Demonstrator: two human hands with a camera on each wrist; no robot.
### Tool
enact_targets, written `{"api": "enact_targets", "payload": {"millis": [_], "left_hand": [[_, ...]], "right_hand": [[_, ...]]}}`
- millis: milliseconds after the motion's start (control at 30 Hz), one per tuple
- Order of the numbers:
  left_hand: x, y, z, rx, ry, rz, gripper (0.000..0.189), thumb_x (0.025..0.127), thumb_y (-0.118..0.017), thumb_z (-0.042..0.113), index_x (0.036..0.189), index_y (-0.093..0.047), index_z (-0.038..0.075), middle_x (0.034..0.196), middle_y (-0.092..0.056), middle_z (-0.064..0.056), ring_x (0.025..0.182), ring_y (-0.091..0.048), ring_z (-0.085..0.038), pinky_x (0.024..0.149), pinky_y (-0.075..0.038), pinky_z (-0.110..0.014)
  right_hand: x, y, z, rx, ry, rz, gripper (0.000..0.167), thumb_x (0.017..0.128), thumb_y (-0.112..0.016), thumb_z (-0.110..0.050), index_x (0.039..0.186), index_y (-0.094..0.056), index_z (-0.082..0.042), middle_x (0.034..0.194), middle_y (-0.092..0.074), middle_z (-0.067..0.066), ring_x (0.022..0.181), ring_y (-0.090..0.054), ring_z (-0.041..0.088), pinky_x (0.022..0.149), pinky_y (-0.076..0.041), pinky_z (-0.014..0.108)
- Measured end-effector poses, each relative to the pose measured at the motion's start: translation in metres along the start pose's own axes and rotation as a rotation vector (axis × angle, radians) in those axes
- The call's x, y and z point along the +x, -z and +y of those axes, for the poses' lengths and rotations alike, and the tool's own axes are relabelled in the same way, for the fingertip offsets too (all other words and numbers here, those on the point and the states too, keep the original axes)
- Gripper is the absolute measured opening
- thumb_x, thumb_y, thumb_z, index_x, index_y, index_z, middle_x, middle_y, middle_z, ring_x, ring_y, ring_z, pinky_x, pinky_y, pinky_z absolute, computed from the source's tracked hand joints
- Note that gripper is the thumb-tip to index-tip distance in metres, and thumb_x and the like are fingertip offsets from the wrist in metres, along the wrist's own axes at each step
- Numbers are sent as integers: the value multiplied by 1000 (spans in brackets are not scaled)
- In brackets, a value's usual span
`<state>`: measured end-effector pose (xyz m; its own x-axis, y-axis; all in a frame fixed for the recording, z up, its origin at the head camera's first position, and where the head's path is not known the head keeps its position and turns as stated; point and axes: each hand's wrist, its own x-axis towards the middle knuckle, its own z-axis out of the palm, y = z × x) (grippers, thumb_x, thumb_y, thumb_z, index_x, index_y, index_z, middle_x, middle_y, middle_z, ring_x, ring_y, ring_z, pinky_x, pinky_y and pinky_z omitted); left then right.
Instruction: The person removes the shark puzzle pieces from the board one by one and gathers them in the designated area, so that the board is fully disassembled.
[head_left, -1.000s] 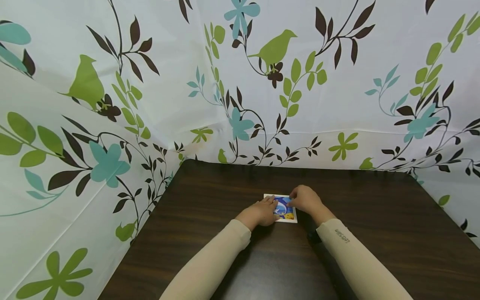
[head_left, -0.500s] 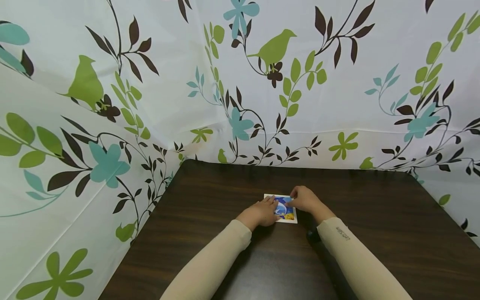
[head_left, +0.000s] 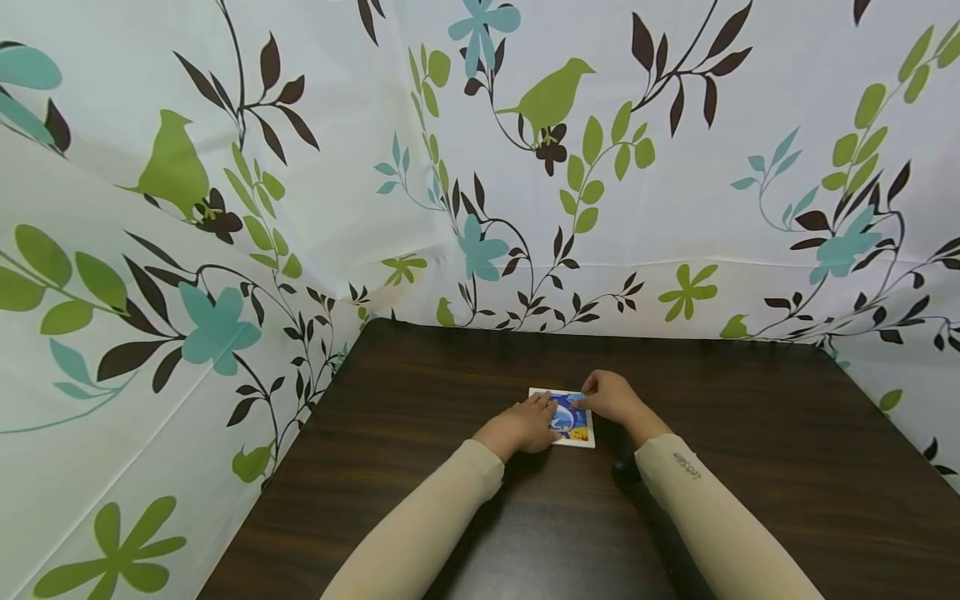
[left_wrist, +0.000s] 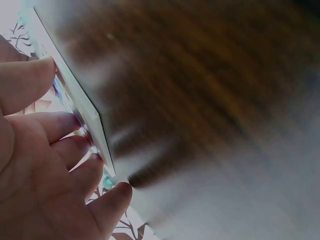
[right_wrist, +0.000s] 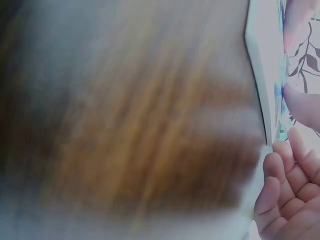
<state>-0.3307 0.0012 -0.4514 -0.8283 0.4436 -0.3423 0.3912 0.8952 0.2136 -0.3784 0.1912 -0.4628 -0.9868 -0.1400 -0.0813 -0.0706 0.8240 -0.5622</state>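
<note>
A small square picture board (head_left: 573,434) with a white border and a blue and yellow picture lies flat on the dark table. My left hand (head_left: 525,423) rests on its left part, fingers spread and fingertips touching the picture. At the board's upper right corner is my right hand (head_left: 615,398), its thumb and index finger pinching a small blue piece, mostly hidden by the fingers. In the left wrist view the board's pale edge (left_wrist: 90,112) stands out beside the left fingers. The right wrist view shows the right thumb (right_wrist: 302,107) against the picture, other fingers curled.
The brown wood-grain table (head_left: 450,367) extends around the board. Behind and to the left hangs a white curtain (head_left: 337,208) printed with birds, flowers and leaves. A dark strap-like thing (head_left: 626,472) shows beneath the right wrist.
Hardly anything differs. The right fingertips shift very slightly at the board's corner; the left hand stays on the board.
</note>
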Motion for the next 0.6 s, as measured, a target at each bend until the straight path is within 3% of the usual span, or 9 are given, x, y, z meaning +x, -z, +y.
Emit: {"api": "enact_targets", "payload": {"millis": [333,600], "left_hand": [[1,1,2,12,5,-7,65,104,-45,45,159,-23,20,168,-10,4,155,-9,-15,125,-20,-41],[0,0,2,24,4,10,64,104,-45,44,159,-24,19,168,-12,2,155,-11,-16,124,-21,-41]], "right_hand": [[2,-1,2,80,-24,29,26,80,-81,-20,95,-67,-3,92,-66,11,82,-59,23,68,-50,34],[-4,13,18,349,-26,4,20,91,-70,-10,105,-69,4,100,-67,17,83,-66,20,76,-60,35]]}}
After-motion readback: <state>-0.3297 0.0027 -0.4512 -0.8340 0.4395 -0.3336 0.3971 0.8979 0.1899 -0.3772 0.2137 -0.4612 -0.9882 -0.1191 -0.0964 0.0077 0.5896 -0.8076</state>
